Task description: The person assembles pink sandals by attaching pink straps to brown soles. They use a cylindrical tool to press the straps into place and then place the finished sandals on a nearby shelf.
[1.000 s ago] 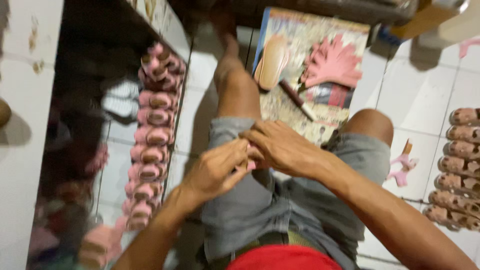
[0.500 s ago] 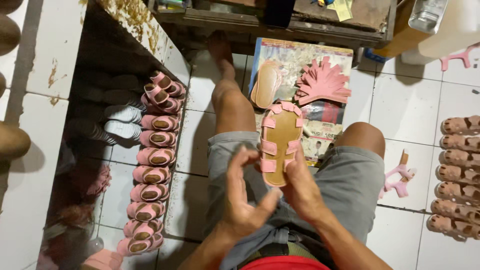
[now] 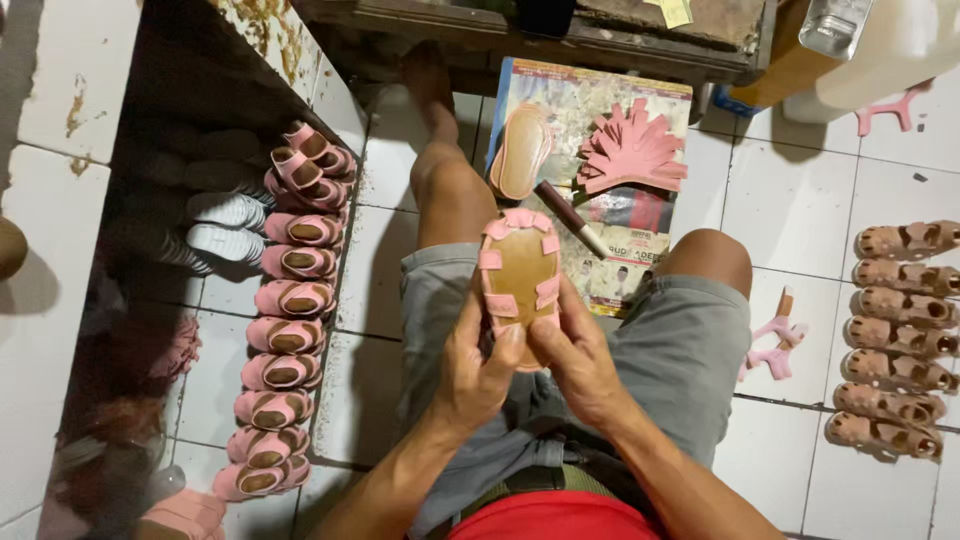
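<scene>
— While the person is sitting on the tiles, what are the hands doing?

— Both are gripping a small sandal [image 3: 519,287], sole side up. The left hand [image 3: 478,375] and right hand [image 3: 578,362] are clamping its near end, thumbs pressing on the pink strap tabs folded over the tan sole.

— Which step does that look like?

— Probably pressing the tabs down. Beyond the fingertips, tabs at the far end are waiting; turning the sandal seems needed next.

— Anything nearby?

— A brush [image 3: 570,218] is lying just past the fingers.
</scene>
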Action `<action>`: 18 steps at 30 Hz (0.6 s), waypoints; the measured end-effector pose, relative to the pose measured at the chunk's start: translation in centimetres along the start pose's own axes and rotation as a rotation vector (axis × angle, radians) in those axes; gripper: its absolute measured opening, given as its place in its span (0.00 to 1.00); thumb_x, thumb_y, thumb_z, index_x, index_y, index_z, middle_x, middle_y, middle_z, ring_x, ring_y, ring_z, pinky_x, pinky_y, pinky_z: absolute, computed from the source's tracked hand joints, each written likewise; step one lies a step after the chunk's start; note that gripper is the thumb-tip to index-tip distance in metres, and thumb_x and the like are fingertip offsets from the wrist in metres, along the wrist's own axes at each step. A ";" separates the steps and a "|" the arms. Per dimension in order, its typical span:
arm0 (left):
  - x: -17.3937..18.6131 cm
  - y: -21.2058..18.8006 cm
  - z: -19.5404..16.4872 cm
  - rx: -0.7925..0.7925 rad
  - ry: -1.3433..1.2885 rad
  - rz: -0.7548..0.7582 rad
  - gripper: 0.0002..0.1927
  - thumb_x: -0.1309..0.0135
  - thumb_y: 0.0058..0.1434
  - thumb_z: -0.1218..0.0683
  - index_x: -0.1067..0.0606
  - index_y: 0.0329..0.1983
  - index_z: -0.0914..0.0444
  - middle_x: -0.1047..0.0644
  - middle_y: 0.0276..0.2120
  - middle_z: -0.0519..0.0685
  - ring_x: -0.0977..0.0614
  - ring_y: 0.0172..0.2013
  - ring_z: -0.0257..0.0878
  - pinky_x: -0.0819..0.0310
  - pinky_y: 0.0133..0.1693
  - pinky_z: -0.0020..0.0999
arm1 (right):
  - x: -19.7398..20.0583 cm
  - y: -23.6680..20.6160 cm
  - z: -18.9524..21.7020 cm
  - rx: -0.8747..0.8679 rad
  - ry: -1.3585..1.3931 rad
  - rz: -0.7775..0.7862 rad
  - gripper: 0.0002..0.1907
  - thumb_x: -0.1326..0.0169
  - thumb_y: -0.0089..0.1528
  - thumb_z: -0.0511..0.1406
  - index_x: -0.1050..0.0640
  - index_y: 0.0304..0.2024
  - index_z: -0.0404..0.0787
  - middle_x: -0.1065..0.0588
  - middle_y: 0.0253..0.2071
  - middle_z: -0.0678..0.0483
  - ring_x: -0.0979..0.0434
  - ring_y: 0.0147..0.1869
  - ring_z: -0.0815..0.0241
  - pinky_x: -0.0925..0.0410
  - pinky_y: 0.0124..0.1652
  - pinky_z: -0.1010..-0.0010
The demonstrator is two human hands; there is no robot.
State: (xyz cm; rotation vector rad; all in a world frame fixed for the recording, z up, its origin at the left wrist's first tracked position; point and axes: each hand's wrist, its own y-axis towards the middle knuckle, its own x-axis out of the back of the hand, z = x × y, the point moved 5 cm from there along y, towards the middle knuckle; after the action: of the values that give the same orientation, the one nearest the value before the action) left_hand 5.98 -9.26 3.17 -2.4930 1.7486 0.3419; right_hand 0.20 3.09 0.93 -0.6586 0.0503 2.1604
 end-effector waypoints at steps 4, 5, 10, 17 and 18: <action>0.4 -0.9 2.0 0.247 -0.337 0.161 0.32 0.52 0.71 0.49 0.42 0.73 0.69 0.30 0.63 0.51 0.29 0.64 0.38 0.36 0.66 0.34 | 1.3 -1.0 0.7 -0.143 -0.167 0.149 0.45 0.50 0.67 0.42 0.58 0.78 0.40 0.46 0.76 0.51 0.44 0.77 0.58 0.46 0.69 0.63; 0.2 -1.4 2.6 0.337 -0.368 0.201 0.30 0.54 0.73 0.48 0.40 0.72 0.69 0.29 0.63 0.51 0.28 0.63 0.39 0.36 0.65 0.34 | 1.5 -1.3 0.7 -0.192 -0.146 0.161 0.44 0.52 0.68 0.43 0.60 0.78 0.42 0.47 0.76 0.52 0.46 0.78 0.59 0.47 0.70 0.64; -1.1 -3.6 5.0 0.422 0.204 0.190 0.26 0.57 0.73 0.46 0.35 0.68 0.65 0.23 0.50 0.49 0.21 0.48 0.38 0.27 0.53 0.33 | 2.0 -2.6 0.4 -0.183 -0.423 0.013 0.39 0.61 0.72 0.50 0.51 0.78 0.37 0.43 0.77 0.49 0.45 0.79 0.59 0.48 0.71 0.67; -1.0 -5.3 8.1 0.748 -0.413 0.105 0.24 0.64 0.76 0.47 0.30 0.61 0.70 0.23 0.51 0.48 0.25 0.52 0.36 0.32 0.57 0.33 | 5.3 -4.7 -1.5 -0.523 -0.056 0.000 0.37 0.65 0.69 0.52 0.48 0.76 0.42 0.40 0.73 0.53 0.39 0.74 0.59 0.42 0.67 0.66; -0.8 -5.0 8.1 0.676 -0.302 0.140 0.23 0.63 0.76 0.49 0.30 0.60 0.70 0.23 0.51 0.49 0.24 0.53 0.37 0.32 0.57 0.33 | 5.8 -4.7 -1.8 -0.560 0.034 -0.038 0.37 0.68 0.69 0.53 0.48 0.76 0.43 0.39 0.72 0.53 0.38 0.73 0.59 0.41 0.66 0.65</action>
State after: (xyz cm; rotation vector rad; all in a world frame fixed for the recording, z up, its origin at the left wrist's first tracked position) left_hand 9.29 -5.27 -4.86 -1.7549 1.5750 0.0971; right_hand 1.60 9.79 -2.46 -0.9982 -0.5626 2.1310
